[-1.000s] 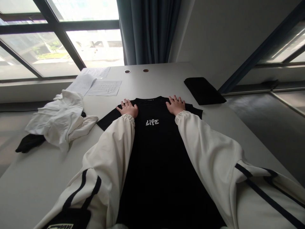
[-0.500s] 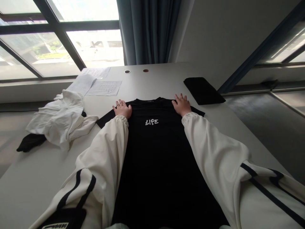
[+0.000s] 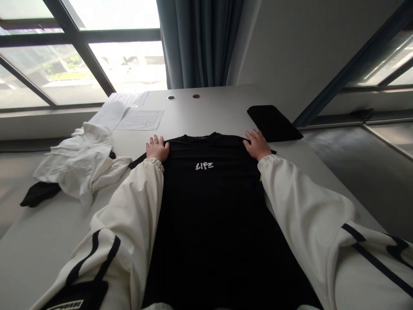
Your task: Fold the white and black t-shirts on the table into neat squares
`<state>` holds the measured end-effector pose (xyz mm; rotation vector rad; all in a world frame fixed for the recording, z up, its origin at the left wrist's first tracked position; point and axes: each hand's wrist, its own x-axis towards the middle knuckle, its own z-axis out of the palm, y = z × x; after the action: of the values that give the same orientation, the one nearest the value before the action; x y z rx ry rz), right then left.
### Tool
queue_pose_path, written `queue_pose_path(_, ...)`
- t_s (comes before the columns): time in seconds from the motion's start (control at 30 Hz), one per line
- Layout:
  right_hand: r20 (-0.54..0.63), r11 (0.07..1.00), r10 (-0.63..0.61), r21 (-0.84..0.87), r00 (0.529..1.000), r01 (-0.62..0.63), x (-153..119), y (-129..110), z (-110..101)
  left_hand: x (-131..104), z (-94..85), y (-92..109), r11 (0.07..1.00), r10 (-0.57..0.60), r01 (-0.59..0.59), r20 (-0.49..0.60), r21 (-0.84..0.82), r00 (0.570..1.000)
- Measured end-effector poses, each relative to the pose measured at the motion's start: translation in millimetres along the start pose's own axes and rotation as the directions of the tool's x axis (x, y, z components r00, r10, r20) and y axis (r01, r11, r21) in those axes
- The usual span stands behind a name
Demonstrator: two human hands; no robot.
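A black T-shirt [image 3: 206,215] lies spread on the white table, its collar at the far end and its hem toward me. Small white lettering across its upper part appears upside down to me. Flat on the sleeve at the shirt's left shoulder rests my left hand [image 3: 157,148], fingers spread. My right hand [image 3: 257,144] lies with fingers apart on the right shoulder and sleeve. Neither hand grips the cloth. My forearms, in cream sleeves, cover parts of both shirt sleeves and the side edges.
A folded black cloth [image 3: 273,123] lies beyond my right hand. To the left are a crumpled white garment [image 3: 75,161], a dark cloth piece [image 3: 40,193] and paper sheets [image 3: 140,119]. Two round holes are in the white table [image 3: 222,107] near the curtain [image 3: 201,43].
My hands have slid outward along the shoulders, left hand to the left and right hand to the right. The shirt stays spread, with its lettering in nearly the same place.
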<state>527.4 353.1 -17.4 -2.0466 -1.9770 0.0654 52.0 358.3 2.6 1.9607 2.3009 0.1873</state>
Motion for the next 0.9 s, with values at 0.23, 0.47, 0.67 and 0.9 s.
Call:
queue_pose_path(0.23, -0.059, 1.0, 0.001, -0.013, 0.998, -0.002, 5.5, 8.7, 9.1, 3.3, -3.2, -37.8, 0.998, 0.06, -0.061, -0.079, -0.015, 0.995)
queue_pose_path(0.47, -0.111, 0.998, 0.068, 0.01, 0.991, -0.068, 2.4, 8.0, 11.5, -1.1, -11.4, -75.8, 0.997, -0.069, 0.06, -0.25, -0.044, 0.966)
queue_pose_path(0.67, -0.107, 0.998, 0.064, -0.012, 0.992, -0.066, 5.4, 8.8, 11.3, -6.8, -22.5, -88.0, 0.995, -0.097, 0.094, -0.379, -0.027, 0.92)
queue_pose_path(0.9, -0.118, 0.998, 0.053, -0.039, 0.992, -0.058, 4.4, 5.4, 9.0, -32.0, -30.2, -77.2, 0.997, -0.034, 0.006, -0.363, -0.078, 0.931)
